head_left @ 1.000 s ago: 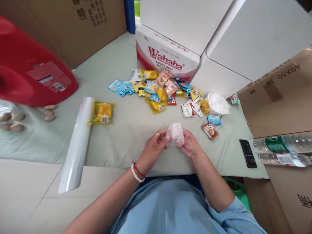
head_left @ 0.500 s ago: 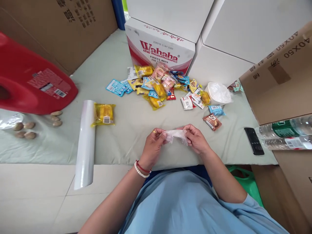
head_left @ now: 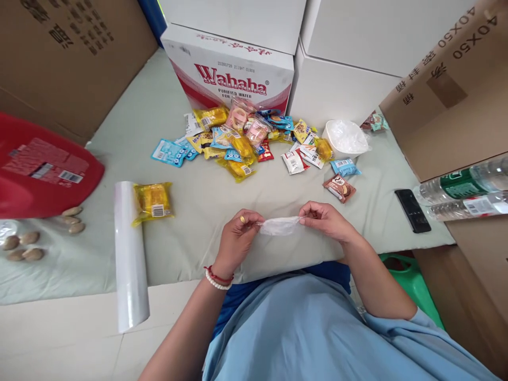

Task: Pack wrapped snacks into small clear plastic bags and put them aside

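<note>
A thin, translucent plastic cover (head_left: 280,226), puckered like a stretchy bowl cover, hangs between both hands just above the cloth near the front edge. My left hand (head_left: 238,233) pinches its left end between thumb and fingertips. At the right end, my right hand (head_left: 323,221) grips it with thumb and index finger, the other fingers curled. Beyond them, a white bowl (head_left: 332,143) holds more crumpled clear plastic. The brown snack packet (head_left: 339,188) lies closest to my right hand, with a blue packet (head_left: 346,168) just behind it.
A pile of wrapped snacks (head_left: 238,140) lies before the Wahaba-style red-white carton (head_left: 238,74). Left are a plastic film roll (head_left: 130,259), a yellow snack pack (head_left: 154,202), a red jug (head_left: 47,164) and several brown nuts (head_left: 29,238). Right are a phone (head_left: 413,210) and bottles (head_left: 462,185).
The plastic cover was bunched and frilly; now it is drawn out smoother and flatter between my fingertips. My hands are slightly farther apart. The camera view has shifted and tilted.
</note>
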### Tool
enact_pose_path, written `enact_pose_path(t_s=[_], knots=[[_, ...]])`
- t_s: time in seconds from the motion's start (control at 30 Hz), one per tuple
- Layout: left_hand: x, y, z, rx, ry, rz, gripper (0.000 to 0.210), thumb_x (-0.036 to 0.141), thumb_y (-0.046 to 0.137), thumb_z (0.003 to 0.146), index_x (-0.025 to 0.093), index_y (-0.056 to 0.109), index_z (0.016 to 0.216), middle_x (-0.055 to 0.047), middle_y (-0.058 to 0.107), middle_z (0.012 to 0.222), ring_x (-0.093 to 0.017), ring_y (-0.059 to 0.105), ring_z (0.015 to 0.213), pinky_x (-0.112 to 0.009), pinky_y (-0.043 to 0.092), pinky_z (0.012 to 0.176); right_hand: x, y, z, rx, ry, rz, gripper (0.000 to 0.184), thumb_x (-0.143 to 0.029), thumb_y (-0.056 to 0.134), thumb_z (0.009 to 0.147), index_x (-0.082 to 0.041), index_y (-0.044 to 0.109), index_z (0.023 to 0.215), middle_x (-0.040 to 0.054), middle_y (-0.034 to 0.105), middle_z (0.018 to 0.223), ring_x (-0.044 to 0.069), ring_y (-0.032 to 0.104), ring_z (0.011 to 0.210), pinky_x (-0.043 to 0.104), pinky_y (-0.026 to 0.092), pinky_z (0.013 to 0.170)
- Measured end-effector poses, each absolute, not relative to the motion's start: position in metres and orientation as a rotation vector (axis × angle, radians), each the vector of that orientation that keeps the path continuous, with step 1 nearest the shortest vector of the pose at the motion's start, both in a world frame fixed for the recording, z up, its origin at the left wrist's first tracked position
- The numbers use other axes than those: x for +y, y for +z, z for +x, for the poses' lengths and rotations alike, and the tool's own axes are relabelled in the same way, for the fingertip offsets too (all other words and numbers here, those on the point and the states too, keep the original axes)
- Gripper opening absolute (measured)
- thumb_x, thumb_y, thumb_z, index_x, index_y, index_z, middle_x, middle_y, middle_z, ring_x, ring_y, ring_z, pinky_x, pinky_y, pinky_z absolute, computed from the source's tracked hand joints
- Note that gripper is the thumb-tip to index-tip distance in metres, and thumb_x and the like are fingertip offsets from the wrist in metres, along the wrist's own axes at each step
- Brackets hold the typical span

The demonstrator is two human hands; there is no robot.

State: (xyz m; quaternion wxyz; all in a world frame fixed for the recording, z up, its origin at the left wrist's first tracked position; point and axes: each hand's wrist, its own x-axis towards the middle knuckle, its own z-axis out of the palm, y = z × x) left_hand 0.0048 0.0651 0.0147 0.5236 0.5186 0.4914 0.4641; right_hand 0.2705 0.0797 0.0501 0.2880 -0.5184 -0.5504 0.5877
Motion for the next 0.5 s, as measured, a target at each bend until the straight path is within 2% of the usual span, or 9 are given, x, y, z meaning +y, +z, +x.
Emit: enact_pose_path(t_s=[0.13, 0.23, 0.37, 0.5], knots=[[0.066, 0.014, 0.005, 1.205, 1.141, 1.344, 0.011, 0.031, 0.068, 0.086, 0.023, 0.075, 0.083, -0.004, 0.068, 0.090, -0.017, 0.063, 0.084, -0.030, 0.050, 0.077, 0.081, 0.053, 0.270, -1.544, 1.504, -1.383, 0.043, -0.062, 0.069, 0.090, -0.019, 0.073, 0.090, -0.0004, 0.061, 0.075, 0.013, 0.048, 0.068, 0.026, 0.037, 0.061], [0.066, 0.011, 0.008, 1.184, 1.113, 1.428, 0.012, 0.028, 0.064, 0.089, 0.024, 0.075, 0.084, -0.004, 0.068, 0.092, -0.018, 0.064, 0.085, -0.031, 0.050, 0.078, 0.082, 0.045, 0.264, -1.669, 1.480, -1.398, 0.038, -0.056, 0.073, 0.088, -0.020, 0.076, 0.101, -0.0004, 0.064, 0.079, 0.013, 0.047, 0.066, 0.026, 0.037, 0.060], [0.067, 0.011, 0.009, 1.233, 1.140, 1.545, 0.016, 0.023, 0.060, 0.090, 0.025, 0.075, 0.086, -0.004, 0.067, 0.099, -0.017, 0.064, 0.087, -0.031, 0.050, 0.079, 0.082, 0.039, 0.257, -1.825, 1.549, -1.350, 0.031, -0.049, 0.076, 0.086, -0.020, 0.077, 0.096, -0.0004, 0.066, 0.080, 0.014, 0.051, 0.068, 0.025, 0.039, 0.062], [0.066, 0.015, 0.006, 1.321, 1.170, 1.667, 0.021, 0.019, 0.054, 0.092, 0.025, 0.074, 0.086, -0.004, 0.067, 0.105, -0.016, 0.064, 0.089, -0.030, 0.050, 0.077, 0.082, 0.042, 0.257, -1.813, 1.521, -1.354, 0.036, -0.054, 0.067, 0.094, -0.020, 0.077, 0.104, -0.0016, 0.065, 0.076, 0.013, 0.049, 0.065, 0.025, 0.037, 0.059]])
